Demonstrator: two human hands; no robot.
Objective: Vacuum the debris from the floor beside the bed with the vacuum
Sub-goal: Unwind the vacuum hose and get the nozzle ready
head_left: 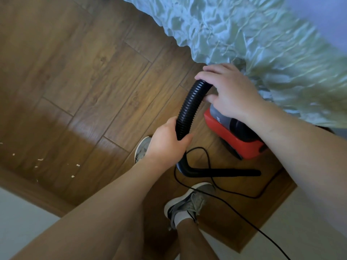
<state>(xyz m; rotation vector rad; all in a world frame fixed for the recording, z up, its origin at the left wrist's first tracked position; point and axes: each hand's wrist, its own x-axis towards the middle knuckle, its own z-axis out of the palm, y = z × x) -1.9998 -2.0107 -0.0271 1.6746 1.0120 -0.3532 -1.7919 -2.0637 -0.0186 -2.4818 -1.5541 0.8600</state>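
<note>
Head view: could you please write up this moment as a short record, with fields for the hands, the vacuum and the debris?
left hand: grips the lower stretch of the black hose
right hand: holds the hose's upper bend
vacuum: red body on the wooden floor, beside the ruffled bed cover
nozzle: lies flat on the floor
debris: pale bits at far left, well away from the nozzle
task state: debris not yet vacuumed
</note>
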